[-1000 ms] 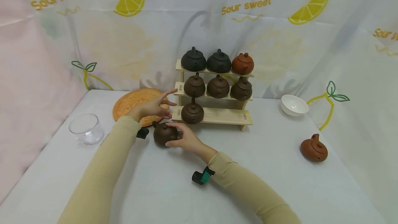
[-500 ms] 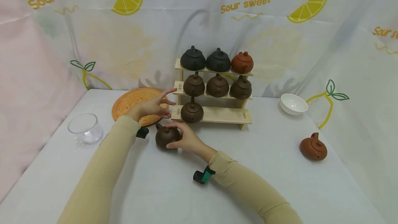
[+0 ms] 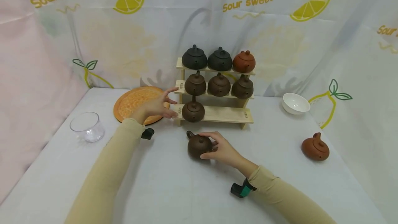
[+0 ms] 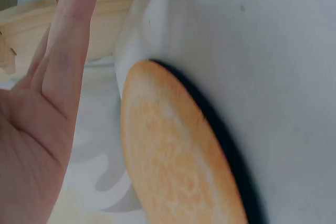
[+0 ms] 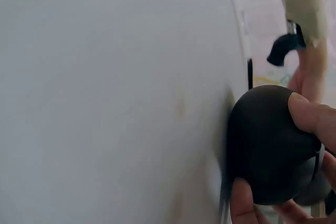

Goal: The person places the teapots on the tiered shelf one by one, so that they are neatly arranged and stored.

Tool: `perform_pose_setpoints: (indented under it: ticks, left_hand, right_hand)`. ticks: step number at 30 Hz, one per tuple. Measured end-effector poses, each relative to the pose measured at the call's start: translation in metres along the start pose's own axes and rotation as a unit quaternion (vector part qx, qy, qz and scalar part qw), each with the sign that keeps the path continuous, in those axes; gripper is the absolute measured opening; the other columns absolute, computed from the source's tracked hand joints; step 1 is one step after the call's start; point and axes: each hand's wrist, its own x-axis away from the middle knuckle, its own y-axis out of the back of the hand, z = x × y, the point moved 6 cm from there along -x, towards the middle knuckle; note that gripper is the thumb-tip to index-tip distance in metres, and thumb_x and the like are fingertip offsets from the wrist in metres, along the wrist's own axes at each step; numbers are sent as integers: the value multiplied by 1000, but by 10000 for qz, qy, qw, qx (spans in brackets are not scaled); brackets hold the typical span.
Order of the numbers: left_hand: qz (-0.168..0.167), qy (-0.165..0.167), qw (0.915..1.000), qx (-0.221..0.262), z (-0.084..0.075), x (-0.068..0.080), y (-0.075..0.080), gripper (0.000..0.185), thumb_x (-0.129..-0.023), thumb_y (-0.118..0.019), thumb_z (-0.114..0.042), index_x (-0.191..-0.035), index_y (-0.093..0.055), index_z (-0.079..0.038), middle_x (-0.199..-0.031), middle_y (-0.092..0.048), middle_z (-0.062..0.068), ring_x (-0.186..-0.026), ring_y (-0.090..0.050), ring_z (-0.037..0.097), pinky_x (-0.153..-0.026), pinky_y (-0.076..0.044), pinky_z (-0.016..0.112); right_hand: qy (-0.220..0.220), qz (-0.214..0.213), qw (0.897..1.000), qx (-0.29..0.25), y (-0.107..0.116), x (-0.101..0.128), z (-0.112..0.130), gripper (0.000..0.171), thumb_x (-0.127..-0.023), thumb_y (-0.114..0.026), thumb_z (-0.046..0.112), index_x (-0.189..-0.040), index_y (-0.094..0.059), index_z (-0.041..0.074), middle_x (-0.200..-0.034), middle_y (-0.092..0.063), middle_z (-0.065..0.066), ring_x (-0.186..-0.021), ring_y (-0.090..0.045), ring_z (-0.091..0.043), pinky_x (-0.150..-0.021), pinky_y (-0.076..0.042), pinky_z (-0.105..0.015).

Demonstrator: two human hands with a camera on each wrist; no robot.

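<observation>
My right hand (image 3: 225, 150) grips a dark brown teapot (image 3: 199, 147) by its body, thumb on the near side, in front of the wooden rack. In the right wrist view the thumb and fingers (image 5: 315, 116) wrap round the teapot (image 5: 268, 140); whether its base touches the table is unclear. My left hand (image 3: 158, 106) reaches over the round pizza-like mat (image 3: 130, 104) with extended fingers at the left end of the three-tier wooden rack (image 3: 224, 114). Another brown teapot (image 3: 193, 111) sits on the rack's bottom tier, close to those fingers. Nothing is held in that hand.
Several teapots line the upper tiers, including a black one (image 3: 194, 58) and a reddish one (image 3: 244, 62). A clear glass bowl (image 3: 88, 127) stands at left. To the right are a white bowl (image 3: 295, 103) and an orange-brown teapot (image 3: 315, 148).
Held in my right hand, the brown teapot has moved right and a little nearer, away from the pizza-like mat. My left hand has shifted slightly right, staying by the rack's left end.
</observation>
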Motion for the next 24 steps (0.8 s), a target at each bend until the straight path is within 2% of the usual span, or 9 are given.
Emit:
perform_pose_setpoints:
  ticks: [4, 6, 8, 11, 14, 18, 24]
  left_hand:
    - [-217, -28, 9997, -127, 0, 0, -3, 105, -75, -76, 0, -148, -7, -32, -134, -38, 23, -85, -63, 36, -74, -52, 38]
    - [-298, -88, 9993, -223, -1, 0, -4, 107, -73, -76, 2, -147, -7, -31, -132, -39, 23, -86, -62, 38, -73, -51, 38]
    - [-358, -96, 9987, -349, -1, 0, -5, 108, -72, -77, 3, -147, -7, -32, -132, -40, 22, -87, -61, 34, -73, -50, 36]
    - [-393, -116, 9980, -484, -2, -1, -5, 110, -71, -78, 3, -147, -6, -32, -132, -40, 22, -87, -61, 29, -73, -49, 35]
    - [-400, -44, 9979, -503, -2, -2, -5, 110, -71, -78, 3, -147, -6, -34, -133, -39, 22, -83, -63, 28, -73, -50, 35]
    - [-463, 60, 9975, -537, -2, -2, -6, 110, -72, -78, 2, -146, -6, -36, -135, -40, 20, -88, -61, 29, -73, -49, 33]
    - [-479, 82, 9981, -379, -2, 0, -8, 110, -72, -76, 7, -146, -7, -35, -136, -38, 21, -98, -57, 35, -73, -50, 33]
  right_hand:
    - [-38, -331, 9991, 252, 23, 15, -8, 64, -69, -83, 13, -127, -56, 15, -116, -48, -8, -84, -50, -23, -73, -48, -29]
    - [-7, -277, 9992, 279, 30, 19, -10, 65, -67, -85, 14, -125, -56, 13, -118, -46, -10, -90, -50, -25, -75, -48, -30]
    - [121, 35, 9995, 290, 34, 20, -11, 70, -65, -85, 15, -127, -52, 12, -125, -41, -12, -101, -47, -28, -78, -47, -33]
    - [460, 784, 9950, 410, 34, 17, -9, 80, -65, -85, 14, -134, -44, 14, -140, -30, -13, -121, -37, -29, -85, -43, -38]
    - [940, 1197, 9853, 769, 34, 12, -5, 83, -65, -86, 15, -136, -43, 15, -141, -34, -10, -125, -35, -25, -89, -40, -39]
    - [1256, 1063, 9795, 1159, 35, 7, -1, 77, -61, -89, 20, -129, -52, 13, -126, -47, -3, -117, -43, -19, -95, -36, -38]
    - [941, 951, 9841, 1168, 34, 6, 2, 76, -62, -88, 24, -129, -52, 16, -128, -49, -1, -117, -44, -18, -95, -36, -42]
